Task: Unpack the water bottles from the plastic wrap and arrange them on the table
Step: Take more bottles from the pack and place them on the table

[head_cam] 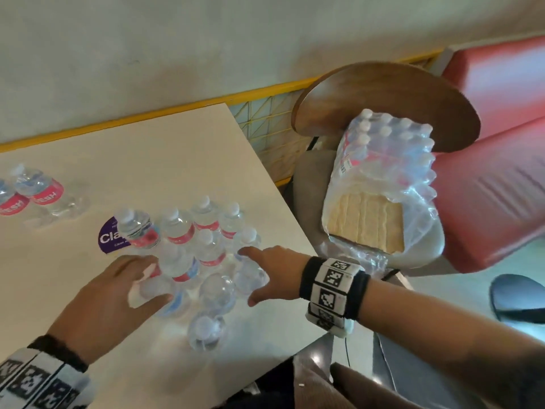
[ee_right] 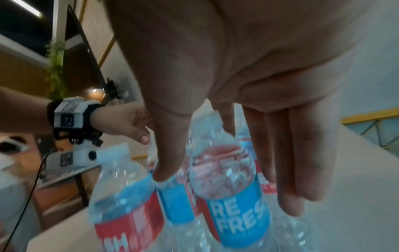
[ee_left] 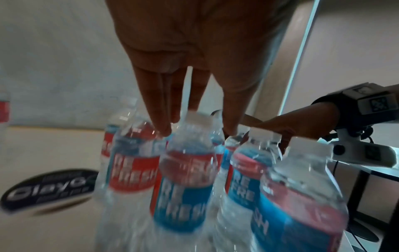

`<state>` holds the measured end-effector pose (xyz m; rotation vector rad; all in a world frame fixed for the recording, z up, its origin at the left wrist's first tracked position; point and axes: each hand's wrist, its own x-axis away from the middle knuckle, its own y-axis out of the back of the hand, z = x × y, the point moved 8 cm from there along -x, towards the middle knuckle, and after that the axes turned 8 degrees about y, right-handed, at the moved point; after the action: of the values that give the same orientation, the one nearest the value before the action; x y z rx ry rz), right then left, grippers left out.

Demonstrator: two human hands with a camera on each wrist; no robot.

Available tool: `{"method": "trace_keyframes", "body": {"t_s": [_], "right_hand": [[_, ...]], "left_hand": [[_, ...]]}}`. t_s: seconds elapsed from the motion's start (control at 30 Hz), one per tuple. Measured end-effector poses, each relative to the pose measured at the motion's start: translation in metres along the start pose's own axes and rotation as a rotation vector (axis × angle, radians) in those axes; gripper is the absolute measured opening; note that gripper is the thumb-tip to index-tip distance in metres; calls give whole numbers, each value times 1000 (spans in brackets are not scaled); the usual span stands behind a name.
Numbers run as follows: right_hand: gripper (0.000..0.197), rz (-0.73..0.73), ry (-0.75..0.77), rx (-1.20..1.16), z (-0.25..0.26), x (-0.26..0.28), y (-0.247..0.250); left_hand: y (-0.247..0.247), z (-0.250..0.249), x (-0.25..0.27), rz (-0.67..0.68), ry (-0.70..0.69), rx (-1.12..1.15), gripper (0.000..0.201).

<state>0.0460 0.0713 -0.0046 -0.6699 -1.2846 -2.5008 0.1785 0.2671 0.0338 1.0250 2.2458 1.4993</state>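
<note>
Bottle cluster (head_cam: 203, 249) stands upright at desk (head_cam: 165, 160) centre-near. Left hand (head_cam: 118, 302) w/ grip wide, fingers straight, touching cluster's left side; right hand (head_cam: 277, 276) w/ grip wide, flanking right side. Wrapped pack (head_cam: 383, 172) on chair (head_cam: 383, 95), far right.

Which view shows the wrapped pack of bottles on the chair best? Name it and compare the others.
The head view. It alone shows the wrapped pack of bottles, leaning against the wooden chair back beside the table. The left wrist and right wrist views show only the loose bottles and the hands, not the pack.
</note>
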Motion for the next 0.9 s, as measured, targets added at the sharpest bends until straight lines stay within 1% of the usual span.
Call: {"method": "trace_keyframes", "body": {"t_s": [0.07, 0.13, 0.17, 0.2, 0.23, 0.3, 0.33, 0.4, 0.47, 0.53, 0.6, 0.67, 0.7, 0.73, 0.77, 0.8, 0.83, 0.9], "right_hand": [[75, -71, -36, -58, -13, 18, 21], [56, -163, -93, -116, -36, 37, 45], [49, -207, -131, -138, -53, 46, 57], [43, -248, -176, -154, -73, 53, 66], [39, -286, -225, -166, -95, 60, 73], [35, -366, -344, -213, -144, 72, 83], [34, -422, -401, -263, -167, 80, 87], [37, -526, -500, -344, -211, 93, 92], [43, -583, -571, -366, -246, 102, 97], [47, -564, -620, -359, -269, 107, 100], [44, -477, -664, -291, -281, 108, 109], [39, -411, -662, -251, -290, 105, 121], [37, -389, -648, -201, -295, 102, 126], [36, -337, -633, -128, -298, 99, 128], [38, -300, -606, -35, -300, 97, 128], [44, -286, -586, 72, -302, 97, 129], [51, -306, -574, 153, -306, 98, 129], [61, -383, -634, 187, -316, 110, 138]], "left_hand": [[19, -17, -7, -59, -38, 31, 54], [31, -47, -20, -10, -76, 106, 43], [35, -67, -27, 6, -114, 123, 44], [39, -91, -32, -10, -168, 139, 48], [41, -122, -35, -19, -220, 167, 45], [39, -193, -34, -23, -368, 198, 26], [32, -225, -32, -10, -443, 200, 22], [7, -274, -38, 74, -522, 201, 20], [-36, -301, -54, 168, -517, 155, 12], [-84, -318, -72, 268, -466, 89, 10], [-129, -331, -88, 366, -428, 29, 17], [-165, -343, -103, 439, -377, -4, 28], [-179, -349, -112, 459, -347, -5, 35], [-190, -356, -120, 462, -325, -7, 41], [-198, -363, -128, 449, -318, -12, 46], [-204, -369, -136, 432, -316, -17, 51], [-208, -374, -143, 417, -313, -15, 55], [-214, -380, -156, 406, -288, -6, 63]]}}
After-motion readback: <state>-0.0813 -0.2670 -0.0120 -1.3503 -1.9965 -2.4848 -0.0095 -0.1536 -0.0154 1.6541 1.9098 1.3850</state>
